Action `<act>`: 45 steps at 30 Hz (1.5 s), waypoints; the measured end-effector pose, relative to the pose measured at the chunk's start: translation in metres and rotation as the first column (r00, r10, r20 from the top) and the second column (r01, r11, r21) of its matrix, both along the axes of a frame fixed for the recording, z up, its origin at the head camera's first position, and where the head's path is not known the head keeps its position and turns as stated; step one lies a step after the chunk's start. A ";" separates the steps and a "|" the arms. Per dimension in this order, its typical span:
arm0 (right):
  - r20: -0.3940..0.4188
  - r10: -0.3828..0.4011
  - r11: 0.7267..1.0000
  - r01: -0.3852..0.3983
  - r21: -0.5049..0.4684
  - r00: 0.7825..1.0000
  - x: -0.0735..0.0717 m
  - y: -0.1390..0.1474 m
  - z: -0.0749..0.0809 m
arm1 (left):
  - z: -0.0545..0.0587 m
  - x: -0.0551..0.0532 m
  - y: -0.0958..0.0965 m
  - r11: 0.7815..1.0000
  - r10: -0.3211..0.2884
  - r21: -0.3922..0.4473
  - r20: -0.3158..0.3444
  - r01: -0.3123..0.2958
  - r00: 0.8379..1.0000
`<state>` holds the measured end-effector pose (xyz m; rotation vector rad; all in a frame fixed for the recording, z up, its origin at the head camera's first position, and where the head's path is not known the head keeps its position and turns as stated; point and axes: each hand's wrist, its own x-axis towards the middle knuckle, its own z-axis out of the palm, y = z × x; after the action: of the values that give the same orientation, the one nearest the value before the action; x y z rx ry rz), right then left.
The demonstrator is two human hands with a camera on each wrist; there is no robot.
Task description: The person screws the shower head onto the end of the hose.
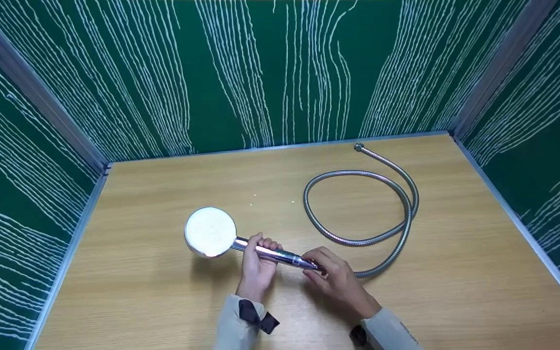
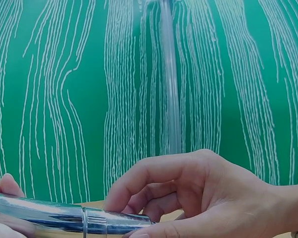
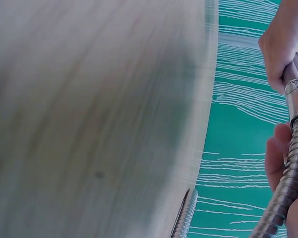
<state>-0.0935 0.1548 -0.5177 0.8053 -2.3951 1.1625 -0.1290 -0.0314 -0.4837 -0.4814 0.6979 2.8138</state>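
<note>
A hand shower with a round white face [image 1: 210, 232] and a chrome handle [image 1: 277, 254] is held over the table, its head toward the left. My left hand [image 1: 259, 271] grips the middle of the handle, fingers wrapped round it. At the handle's lower end, my right hand [image 1: 341, 279] pinches the tapered chrome connector [image 2: 121, 222] between thumb and fingers. From that connector a ribbed metal shower hose [image 3: 283, 193] runs past the right palm. The hose's seam with the handle is partly covered by the right fingers.
The rest of the hose lies in a loop on the wooden table [image 1: 139, 218], right of centre, its free end nut [image 1: 358, 147] near the back edge. Green panels [image 1: 377, 58] with white wavy lines stand round the back and sides. A few tiny white specks dot the tabletop.
</note>
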 end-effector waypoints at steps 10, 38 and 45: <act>0.017 0.000 1.000 0.000 0.011 1.000 0.001 0.000 0.001 | 0.000 0.000 -0.001 1.000 0.005 -0.004 0.016 -0.005 1.000; 0.039 -0.004 0.999 0.003 0.045 0.999 0.000 -0.001 0.001 | 0.001 -0.001 0.000 1.000 0.000 0.025 0.009 0.000 1.000; -0.062 0.015 1.000 -0.013 0.025 0.998 -0.002 0.000 -0.002 | 0.000 0.000 0.000 1.000 -0.010 0.030 -0.011 0.010 1.000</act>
<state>-0.0953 0.1551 -0.5194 0.8547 -2.3611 1.0989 -0.1294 -0.0314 -0.4833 -0.4561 0.6580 2.8157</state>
